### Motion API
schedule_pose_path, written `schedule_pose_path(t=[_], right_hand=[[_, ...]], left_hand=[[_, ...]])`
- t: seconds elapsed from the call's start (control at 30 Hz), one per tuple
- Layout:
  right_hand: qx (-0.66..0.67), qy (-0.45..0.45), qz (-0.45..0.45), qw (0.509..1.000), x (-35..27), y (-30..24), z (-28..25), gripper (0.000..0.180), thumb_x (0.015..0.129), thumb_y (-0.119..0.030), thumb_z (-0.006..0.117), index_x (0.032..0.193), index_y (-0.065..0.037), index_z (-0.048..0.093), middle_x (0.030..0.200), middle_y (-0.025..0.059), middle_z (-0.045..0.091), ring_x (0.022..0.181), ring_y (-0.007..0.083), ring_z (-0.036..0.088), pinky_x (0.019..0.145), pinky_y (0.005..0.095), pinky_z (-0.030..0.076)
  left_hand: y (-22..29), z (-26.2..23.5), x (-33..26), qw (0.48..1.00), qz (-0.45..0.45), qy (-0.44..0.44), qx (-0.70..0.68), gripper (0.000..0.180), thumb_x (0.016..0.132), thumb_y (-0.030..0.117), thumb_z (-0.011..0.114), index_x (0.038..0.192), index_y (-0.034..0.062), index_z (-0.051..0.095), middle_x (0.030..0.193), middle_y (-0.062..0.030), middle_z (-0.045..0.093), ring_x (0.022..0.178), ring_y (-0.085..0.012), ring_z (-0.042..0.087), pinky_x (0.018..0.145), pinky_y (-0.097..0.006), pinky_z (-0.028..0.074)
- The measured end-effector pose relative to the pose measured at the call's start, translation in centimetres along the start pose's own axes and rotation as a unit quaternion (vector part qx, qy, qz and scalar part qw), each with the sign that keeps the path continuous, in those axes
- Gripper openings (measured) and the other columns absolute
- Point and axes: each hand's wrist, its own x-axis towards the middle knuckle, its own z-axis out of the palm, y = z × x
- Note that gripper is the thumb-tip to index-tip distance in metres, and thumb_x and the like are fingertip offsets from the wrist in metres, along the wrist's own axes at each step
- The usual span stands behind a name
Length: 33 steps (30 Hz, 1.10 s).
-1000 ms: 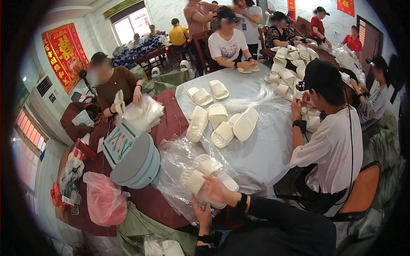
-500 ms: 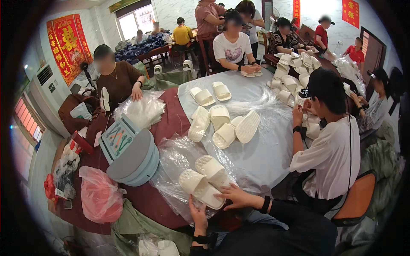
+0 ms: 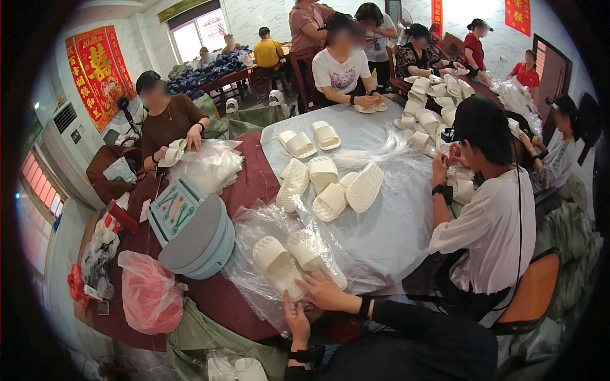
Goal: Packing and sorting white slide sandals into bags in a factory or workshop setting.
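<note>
A pair of white slippers lies just ahead of my hands on a clear plastic bag (image 3: 244,286). The left slipper (image 3: 273,257) points away from me; the plastic shines over the right slipper (image 3: 309,247). My right hand (image 3: 323,293) grips the left slipper's heel, its fingers lying over the sole from the right. My left hand (image 3: 297,322) is upright below that heel, its fingertips closed at the bag's near edge and touching the heel. Its inner fingers are partly hidden. More white slippers (image 3: 330,200) lie loosely farther up the table.
A round grey-blue case (image 3: 197,238) with coloured tools on its lid stands left of the bag, near a pink plastic bag (image 3: 149,295). Across the table, a co-worker (image 3: 168,120) handles a slipper by a stack of clear bags (image 3: 206,168). Another person (image 3: 486,209) sits right, by a slipper heap.
The left slipper and my right hand have moved left and slightly away from me. My left hand stays near the heel. The co-worker across has brought a slipper over the bags.
</note>
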Motion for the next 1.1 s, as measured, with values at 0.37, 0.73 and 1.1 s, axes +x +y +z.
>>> schedule_pose_path(t=[0.37,0.73,1.1], right_hand=[[0.094,-0.068,0.006,0.993,-2.4,4.6,-0.4,0.054,0.078,-0.030,0.064,0.125,-0.011,0.047,0.135,0.0152,0.040,0.127,0.0375,0.033,0.100,0.0520,0.028],[0.051,-0.106,0.045,0.992,-4.9,6.4,-3.1,0.066,0.076,-0.046,0.063,0.133,-0.019,0.040,0.137,0.0227,0.036,0.118,0.0377,0.044,0.100,0.0495,0.029],[-0.004,-0.089,0.099,0.991,-4.3,5.1,-2.1,0.061,0.082,-0.049,0.055,0.131,-0.015,0.041,0.141,0.0198,0.030,0.128,0.0361,0.033,0.100,0.0549,0.026]], left_hand=[[0.3,0.6,-0.2,0.996,-0.019,0.057,-0.058,0.051,0.093,0.002,0.040,0.140,0.0080,0.021,0.096,-0.0135,0.059,0.071,-0.0148,0.059,0.064,-0.026,0.049],[-0.8,0.0,0.0,0.998,-0.024,0.038,-0.038,0.054,0.092,0.002,0.039,0.141,0.0087,0.019,0.092,-0.0118,0.057,0.064,-0.0127,0.057,0.056,-0.024,0.048],[-0.4,0.3,0.1,0.998,-0.038,0.044,-0.034,0.058,0.090,-0.002,0.042,0.142,0.0096,0.019,0.091,-0.0108,0.056,0.062,-0.0118,0.055,0.057,-0.023,0.047]])
